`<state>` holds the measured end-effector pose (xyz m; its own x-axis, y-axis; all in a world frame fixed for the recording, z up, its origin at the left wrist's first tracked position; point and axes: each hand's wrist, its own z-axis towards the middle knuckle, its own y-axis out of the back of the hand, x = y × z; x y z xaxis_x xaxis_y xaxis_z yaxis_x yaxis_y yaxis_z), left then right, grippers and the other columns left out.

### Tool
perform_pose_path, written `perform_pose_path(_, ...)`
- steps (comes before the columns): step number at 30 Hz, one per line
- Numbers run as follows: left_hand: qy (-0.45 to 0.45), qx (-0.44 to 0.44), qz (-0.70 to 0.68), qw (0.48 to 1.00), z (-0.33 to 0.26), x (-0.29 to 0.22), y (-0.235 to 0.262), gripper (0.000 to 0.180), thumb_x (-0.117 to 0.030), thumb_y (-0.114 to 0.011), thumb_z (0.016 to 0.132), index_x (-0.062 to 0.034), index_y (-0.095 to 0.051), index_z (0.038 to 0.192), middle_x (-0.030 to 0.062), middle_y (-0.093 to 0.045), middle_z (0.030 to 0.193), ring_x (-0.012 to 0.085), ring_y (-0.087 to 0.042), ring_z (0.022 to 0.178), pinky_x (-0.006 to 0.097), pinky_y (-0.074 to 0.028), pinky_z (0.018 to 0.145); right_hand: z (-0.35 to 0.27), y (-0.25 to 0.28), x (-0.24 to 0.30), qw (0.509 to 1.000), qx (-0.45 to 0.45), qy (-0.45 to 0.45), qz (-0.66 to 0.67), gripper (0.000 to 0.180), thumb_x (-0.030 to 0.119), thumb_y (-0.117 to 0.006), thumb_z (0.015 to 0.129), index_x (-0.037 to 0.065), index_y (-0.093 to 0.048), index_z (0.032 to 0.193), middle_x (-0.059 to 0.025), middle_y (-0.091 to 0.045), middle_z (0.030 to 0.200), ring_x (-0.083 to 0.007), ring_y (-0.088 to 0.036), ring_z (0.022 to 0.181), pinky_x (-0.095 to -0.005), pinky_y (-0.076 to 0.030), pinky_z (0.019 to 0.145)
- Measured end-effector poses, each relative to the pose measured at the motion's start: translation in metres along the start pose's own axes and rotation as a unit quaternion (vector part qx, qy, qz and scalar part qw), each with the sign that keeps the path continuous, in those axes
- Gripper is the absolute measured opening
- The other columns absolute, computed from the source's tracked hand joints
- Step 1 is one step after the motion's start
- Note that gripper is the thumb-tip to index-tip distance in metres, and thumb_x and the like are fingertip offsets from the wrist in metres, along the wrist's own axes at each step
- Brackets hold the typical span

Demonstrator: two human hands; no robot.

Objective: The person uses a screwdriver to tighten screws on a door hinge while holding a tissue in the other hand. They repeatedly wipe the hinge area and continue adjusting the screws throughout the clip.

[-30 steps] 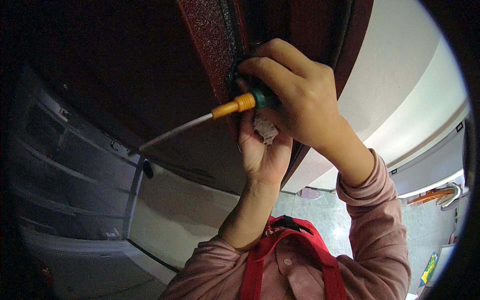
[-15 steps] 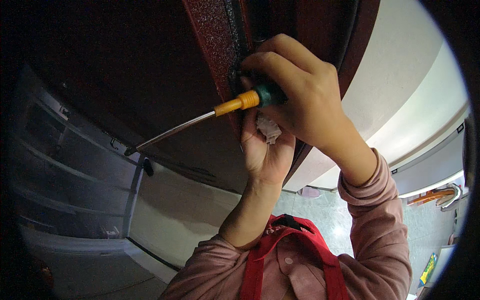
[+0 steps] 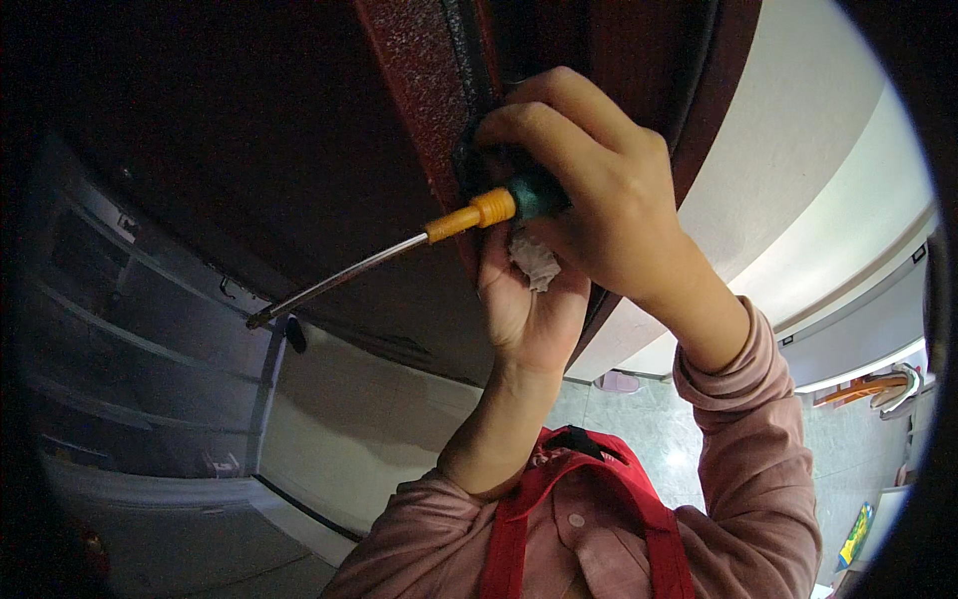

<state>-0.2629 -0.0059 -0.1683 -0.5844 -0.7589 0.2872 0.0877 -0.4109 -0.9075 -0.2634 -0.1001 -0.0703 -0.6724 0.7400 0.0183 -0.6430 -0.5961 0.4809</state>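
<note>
My right hand [image 3: 619,190] is closed around the green part of a screwdriver [image 3: 469,217] at the edge of a dark red door [image 3: 414,85]. The screwdriver's yellow collar and long metal shaft point down to the left, the tip in mid-air. Under it, my left hand [image 3: 529,314] is raised with its palm showing and a crumpled whitish piece, like paper or tissue [image 3: 536,262], held in it. Its fingertips are hidden behind my right hand. A small dark part [image 3: 467,160] at the door's edge is mostly covered by my right fingers.
A pale wall [image 3: 798,150] curves along the right. Glass-like panels with bars [image 3: 150,339] stand at the left. Below lie a tiled floor [image 3: 659,429] and a pinkish slipper-like item [image 3: 619,382]. An orange-framed object [image 3: 863,387] stands far right.
The screwdriver has tilted slightly, its tip dropping a little lower. My right hand has shifted slightly left. My left hand stays nearly where it was.
</note>
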Motion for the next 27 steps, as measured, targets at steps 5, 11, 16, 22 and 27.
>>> perform_pose_path(5, 0.021, 0.014, -0.024, 0.999, 0.002, 0.002, -0.003, 0.042, -0.023, -0.056, 0.093, -0.0148, -0.047, 0.133, 0.0053, -0.05, 0.135, 0.0216, -0.045, 0.126, 0.045, -0.034, 0.108, 0.0, 0.002, 0.0, 1.0, -0.001, -0.005, -0.005, 0.048, -0.002, -0.072, 0.051, 0.006, -0.061, 0.097, -0.0093, -0.057, 0.093, -0.0291, -0.062, 0.084, -0.034, -0.052, 0.069)
perform_pose_path(11, 0.027, 0.037, -0.025, 0.999, 0.001, -0.001, 0.001, 0.042, -0.022, -0.055, 0.094, -0.014, -0.046, 0.134, 0.0057, -0.049, 0.136, 0.0215, -0.045, 0.126, 0.045, -0.033, 0.109, 0.001, 0.001, 0.001, 1.0, 0.005, -0.014, 0.009, 0.043, -0.001, -0.073, 0.056, 0.006, -0.061, 0.097, -0.01, -0.057, 0.094, -0.0291, -0.061, 0.085, -0.0335, -0.051, 0.07)
perform_pose_path(16, 0.013, 0.012, -0.02, 1.0, 0.001, 0.0, -0.002, 0.038, -0.023, -0.053, 0.094, -0.0129, -0.05, 0.13, 0.0066, -0.051, 0.135, 0.0225, -0.045, 0.126, 0.047, -0.032, 0.109, 0.001, 0.004, 0.004, 0.999, -0.005, -0.02, 0.034, 0.044, -0.001, -0.073, 0.057, 0.006, -0.062, 0.098, -0.0101, -0.057, 0.095, -0.0285, -0.062, 0.084, -0.0335, -0.051, 0.07)
perform_pose_path(22, 0.045, -0.004, -0.098, 0.994, -0.004, -0.008, -0.002, 0.035, -0.027, -0.05, 0.094, -0.0113, -0.057, 0.124, 0.0077, -0.054, 0.133, 0.0246, -0.045, 0.126, 0.05, -0.026, 0.11, -0.002, -0.007, 0.001, 1.0, -0.023, 0.0, 0.012, 0.047, -0.001, -0.074, 0.054, 0.006, -0.062, 0.099, -0.0101, -0.057, 0.096, -0.0291, -0.062, 0.084, -0.0338, -0.052, 0.07)
perform_pose_path(27, 0.052, 0.012, -0.068, 0.996, -0.008, -0.008, 0.0, 0.033, -0.026, -0.052, 0.093, -0.0125, -0.059, 0.122, 0.0074, -0.055, 0.131, 0.0243, -0.047, 0.125, 0.049, -0.028, 0.11, -0.002, -0.002, 0.009, 1.0, 0.006, -0.006, 0.007, 0.049, 0.0, -0.073, 0.053, 0.007, -0.061, 0.099, -0.0104, -0.057, 0.097, -0.0301, -0.062, 0.085, -0.0354, -0.052, 0.07)
